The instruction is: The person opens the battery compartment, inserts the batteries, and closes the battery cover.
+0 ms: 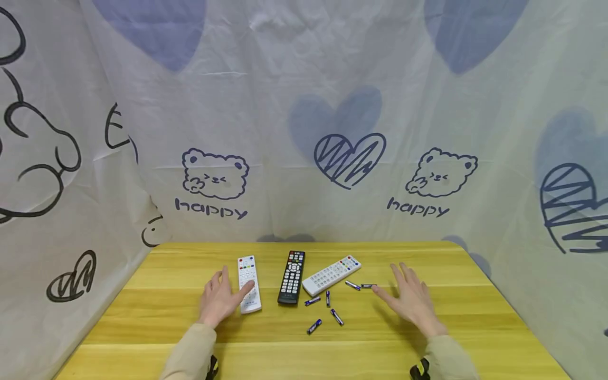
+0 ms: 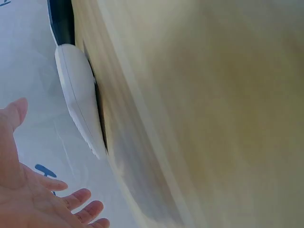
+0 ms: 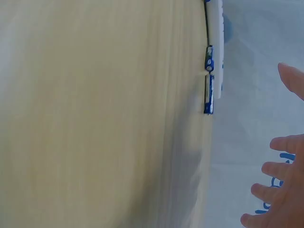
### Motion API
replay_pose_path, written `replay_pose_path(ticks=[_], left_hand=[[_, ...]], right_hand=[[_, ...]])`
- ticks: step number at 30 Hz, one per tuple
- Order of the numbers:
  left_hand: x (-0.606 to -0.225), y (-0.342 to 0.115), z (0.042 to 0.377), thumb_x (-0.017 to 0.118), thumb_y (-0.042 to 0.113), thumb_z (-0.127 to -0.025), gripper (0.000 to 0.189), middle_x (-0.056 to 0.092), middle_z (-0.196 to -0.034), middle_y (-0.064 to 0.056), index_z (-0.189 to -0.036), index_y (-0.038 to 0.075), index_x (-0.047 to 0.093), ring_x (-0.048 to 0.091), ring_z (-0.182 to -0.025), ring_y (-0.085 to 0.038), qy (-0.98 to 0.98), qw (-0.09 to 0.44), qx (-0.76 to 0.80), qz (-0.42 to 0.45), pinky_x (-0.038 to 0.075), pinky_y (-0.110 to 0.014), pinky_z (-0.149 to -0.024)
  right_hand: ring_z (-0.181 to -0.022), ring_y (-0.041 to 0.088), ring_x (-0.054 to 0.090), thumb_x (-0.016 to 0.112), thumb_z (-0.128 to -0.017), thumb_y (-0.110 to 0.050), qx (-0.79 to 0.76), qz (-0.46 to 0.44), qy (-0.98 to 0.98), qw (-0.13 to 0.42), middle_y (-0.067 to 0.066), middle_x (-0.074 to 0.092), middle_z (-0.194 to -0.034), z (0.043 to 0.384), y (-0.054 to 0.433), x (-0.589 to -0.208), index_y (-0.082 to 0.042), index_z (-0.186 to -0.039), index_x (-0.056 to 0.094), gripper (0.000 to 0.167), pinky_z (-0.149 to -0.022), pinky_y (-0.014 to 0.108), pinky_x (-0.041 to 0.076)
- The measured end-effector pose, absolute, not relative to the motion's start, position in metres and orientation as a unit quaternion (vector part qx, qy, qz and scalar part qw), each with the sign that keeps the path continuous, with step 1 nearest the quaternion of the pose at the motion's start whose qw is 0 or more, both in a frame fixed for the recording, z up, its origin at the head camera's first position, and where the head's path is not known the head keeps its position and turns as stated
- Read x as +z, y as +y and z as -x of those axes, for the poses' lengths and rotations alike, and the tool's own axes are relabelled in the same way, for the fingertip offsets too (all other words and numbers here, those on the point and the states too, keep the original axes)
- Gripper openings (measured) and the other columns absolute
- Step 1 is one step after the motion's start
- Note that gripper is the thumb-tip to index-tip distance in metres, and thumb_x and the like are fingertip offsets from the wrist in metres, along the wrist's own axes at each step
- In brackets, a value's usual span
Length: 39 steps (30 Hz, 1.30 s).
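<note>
My left hand [image 1: 220, 300] hovers beside the left white remote control [image 1: 248, 290], its thumb overlapping the buttons in the head view. In the left wrist view a gap separates the spread fingers from the white remote control [image 2: 78, 95]. My right hand [image 1: 412, 301] is held above the table on the other side, fingers extended and holding nothing. Nearest its thumb are two small blue and silver batteries, one battery [image 1: 368, 286] close to the thumb tip and another battery [image 1: 352, 285] just left. In the right wrist view, that hand [image 3: 285, 190] is apart from the batteries.
A black remote control [image 1: 291, 278] lies face up mid-table, and a second white remote control [image 1: 331, 275] lies diagonally beside it. Several more batteries, among them one battery [image 1: 314, 326], are scattered in front. The wooden table [image 1: 304, 364] ends at a printed cloth [image 1: 285, 116].
</note>
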State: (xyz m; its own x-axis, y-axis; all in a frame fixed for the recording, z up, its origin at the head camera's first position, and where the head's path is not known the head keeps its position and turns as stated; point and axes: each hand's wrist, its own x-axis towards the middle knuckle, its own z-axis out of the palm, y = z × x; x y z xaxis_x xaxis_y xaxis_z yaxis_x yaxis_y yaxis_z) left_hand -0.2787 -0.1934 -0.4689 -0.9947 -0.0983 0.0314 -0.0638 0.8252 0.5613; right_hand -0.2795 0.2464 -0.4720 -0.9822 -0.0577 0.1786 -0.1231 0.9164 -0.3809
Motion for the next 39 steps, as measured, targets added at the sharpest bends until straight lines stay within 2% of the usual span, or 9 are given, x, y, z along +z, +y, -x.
replay_pose_path(ticks=[11, 16, 25, 32, 39], left_hand=[[-0.472, -0.173, 0.29, 0.063, 0.055, -0.092, 0.104, 0.026, -0.149, -0.044, -0.155, -0.012, 0.015, 0.032, -0.133, -0.062, -0.941, 0.034, -0.331, -0.064, 0.037, -0.07, -0.11], [-0.474, -0.164, 0.297, 0.069, 0.052, -0.088, 0.105, 0.031, -0.14, -0.046, -0.154, -0.012, 0.018, 0.037, -0.123, -0.06, -0.941, 0.046, -0.327, -0.077, 0.042, -0.065, -0.103], [-0.477, -0.153, 0.309, 0.077, 0.047, -0.083, 0.108, 0.038, -0.12, -0.044, -0.15, -0.017, 0.022, 0.036, -0.099, -0.047, -0.942, 0.064, -0.318, -0.082, 0.039, -0.048, -0.08], [-0.48, -0.149, 0.314, 0.08, 0.042, -0.082, 0.111, 0.036, -0.121, -0.045, -0.152, -0.017, 0.018, 0.035, -0.104, -0.05, -0.938, 0.057, -0.325, -0.102, 0.041, -0.048, -0.078], [-0.483, -0.147, 0.314, 0.08, 0.032, -0.083, 0.103, 0.036, -0.115, -0.04, -0.15, -0.017, 0.02, 0.034, -0.103, -0.049, -0.934, 0.055, -0.334, -0.118, 0.042, -0.048, -0.078]], right_hand=[[-0.147, 0.054, 0.024, 0.053, -0.096, -0.062, 0.234, -0.053, -0.967, 0.084, 0.031, 0.021, -0.162, 0.283, 0.232, -0.471, -0.001, -0.157, 0.028, 0.089, -0.118, 0.076, 0.02], [-0.149, 0.053, 0.021, 0.052, -0.096, -0.062, 0.25, -0.051, -0.965, 0.064, 0.03, 0.016, -0.164, 0.282, 0.224, -0.47, -0.002, -0.158, 0.025, 0.09, -0.121, 0.074, 0.018], [-0.149, 0.052, 0.022, 0.054, -0.098, -0.057, 0.283, -0.053, -0.956, 0.052, 0.029, 0.016, -0.164, 0.278, 0.211, -0.472, -0.003, -0.158, 0.026, 0.085, -0.121, 0.073, 0.02], [-0.149, 0.052, 0.022, 0.054, -0.097, -0.059, 0.297, -0.057, -0.952, 0.054, 0.029, 0.017, -0.165, 0.276, 0.204, -0.474, -0.004, -0.158, 0.027, 0.086, -0.12, 0.073, 0.021], [-0.149, 0.052, 0.024, 0.055, -0.097, -0.057, 0.306, -0.059, -0.949, 0.057, 0.03, 0.019, -0.163, 0.275, 0.2, -0.476, -0.003, -0.157, 0.03, 0.084, -0.121, 0.073, 0.021]])
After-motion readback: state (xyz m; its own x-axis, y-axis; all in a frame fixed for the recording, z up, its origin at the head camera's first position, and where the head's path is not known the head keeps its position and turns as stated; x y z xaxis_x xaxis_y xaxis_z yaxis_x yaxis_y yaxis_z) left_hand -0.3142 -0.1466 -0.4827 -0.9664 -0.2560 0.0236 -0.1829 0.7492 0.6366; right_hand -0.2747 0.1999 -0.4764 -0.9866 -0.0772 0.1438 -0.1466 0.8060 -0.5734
